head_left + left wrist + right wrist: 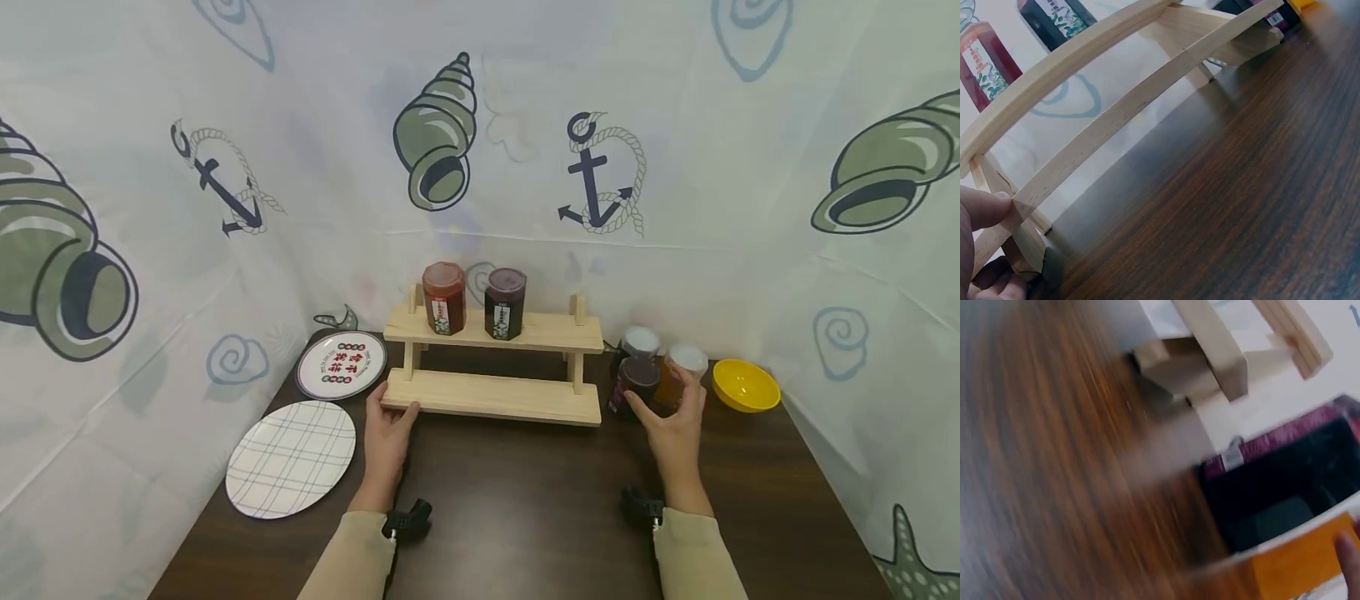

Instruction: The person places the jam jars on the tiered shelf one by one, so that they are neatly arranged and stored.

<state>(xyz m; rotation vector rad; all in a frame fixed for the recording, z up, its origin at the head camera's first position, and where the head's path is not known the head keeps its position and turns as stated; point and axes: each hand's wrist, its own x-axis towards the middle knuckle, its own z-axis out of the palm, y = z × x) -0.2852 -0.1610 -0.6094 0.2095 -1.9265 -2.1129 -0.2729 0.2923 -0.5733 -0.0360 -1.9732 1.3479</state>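
A two-tier wooden shelf stands at the back of the table. My left hand grips the left end of its lower board, thumb on top and fingers curled beneath in the left wrist view. A red-brown jar and a dark purple jar stand on the upper board. To the right of the shelf, my right hand is spread beside a dark jar and an orange jar. Its fingertips are at the orange jar in the right wrist view; contact is unclear.
Behind the dark jar is another white-lidded jar. A yellow bowl sits at the far right. On the left lie a plate with red lettering and a checked plate. A printed cloth hangs behind the table.
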